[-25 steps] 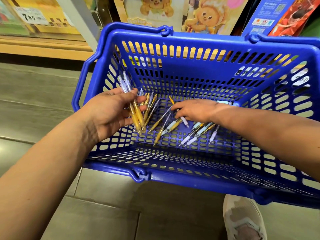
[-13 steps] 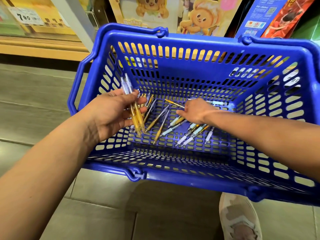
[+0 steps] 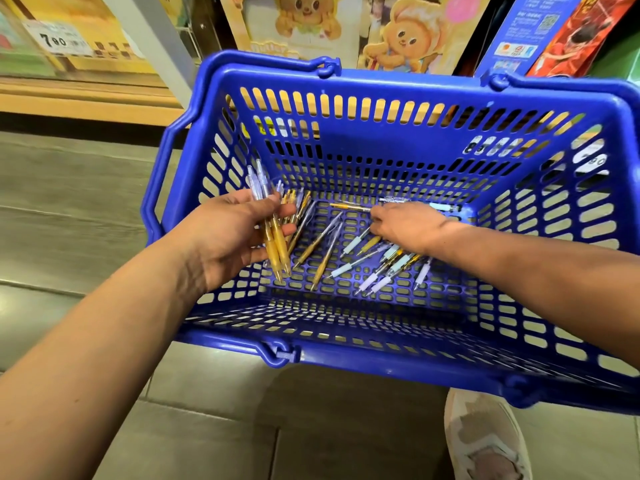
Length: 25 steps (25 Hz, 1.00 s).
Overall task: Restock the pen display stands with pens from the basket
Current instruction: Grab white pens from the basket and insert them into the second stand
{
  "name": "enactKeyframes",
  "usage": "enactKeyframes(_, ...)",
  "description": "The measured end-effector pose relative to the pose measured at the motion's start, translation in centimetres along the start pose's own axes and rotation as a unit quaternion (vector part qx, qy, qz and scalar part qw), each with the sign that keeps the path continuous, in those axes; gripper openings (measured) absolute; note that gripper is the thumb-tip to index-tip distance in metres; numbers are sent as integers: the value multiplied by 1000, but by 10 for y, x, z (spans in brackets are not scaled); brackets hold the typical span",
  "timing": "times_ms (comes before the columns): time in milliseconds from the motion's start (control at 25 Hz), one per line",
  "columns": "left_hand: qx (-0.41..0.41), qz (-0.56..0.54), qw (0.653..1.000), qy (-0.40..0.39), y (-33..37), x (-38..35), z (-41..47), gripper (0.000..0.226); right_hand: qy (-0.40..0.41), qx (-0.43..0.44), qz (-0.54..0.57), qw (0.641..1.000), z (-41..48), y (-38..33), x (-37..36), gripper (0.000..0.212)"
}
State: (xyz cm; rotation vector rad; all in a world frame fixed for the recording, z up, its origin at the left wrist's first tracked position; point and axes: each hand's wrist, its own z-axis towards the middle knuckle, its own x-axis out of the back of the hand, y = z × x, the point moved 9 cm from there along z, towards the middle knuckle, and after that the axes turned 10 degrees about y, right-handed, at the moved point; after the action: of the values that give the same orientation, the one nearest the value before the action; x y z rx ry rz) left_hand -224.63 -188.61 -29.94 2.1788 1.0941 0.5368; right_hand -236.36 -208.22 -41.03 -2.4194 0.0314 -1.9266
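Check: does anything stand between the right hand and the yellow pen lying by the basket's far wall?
Nothing visible does. The right hand is inside the basket, close beside that yellow pen, with only bare floor between. The left hand holds its pens off to the side.

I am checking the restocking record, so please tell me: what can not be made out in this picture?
Head view only.
The pen display stands: outside the frame.
The right hand: its own back hides whether the fingers pinch a pen.
The yellow pens in the left hand: they overlap, so no exact count.
The price label: small print blurred.
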Motion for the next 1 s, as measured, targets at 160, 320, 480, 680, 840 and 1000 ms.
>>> enactKeyframes(160, 10, 8, 1000, 7, -4, -3, 1, 10, 92, 89, 116, 985, 8, -30, 52, 28)
enactKeyframes(320, 47, 14, 999, 22, -13, -7, -1, 19, 250, 189, 208, 927, 6, -86, 109, 25)
enactKeyframes(480, 58, 26, 998, 28, -18, -6, -3, 22, 316, 184, 213, 906, -4, -104, 130, 26)
enactKeyframes(680, 37, 23, 997, 60, -12, -2, -4, 15, 375, 194, 160, 892, -11, -111, 140, 16)
enactKeyframes(840, 36, 6, 996, 77, -13, -1, -4, 15, 421, 177, 152, 876, -14, -110, 150, 8)
enactKeyframes(1000, 42, 15, 997, 62, -19, -7, -7, 21, 472, 198, 106, 853, -22, -122, 159, 10)
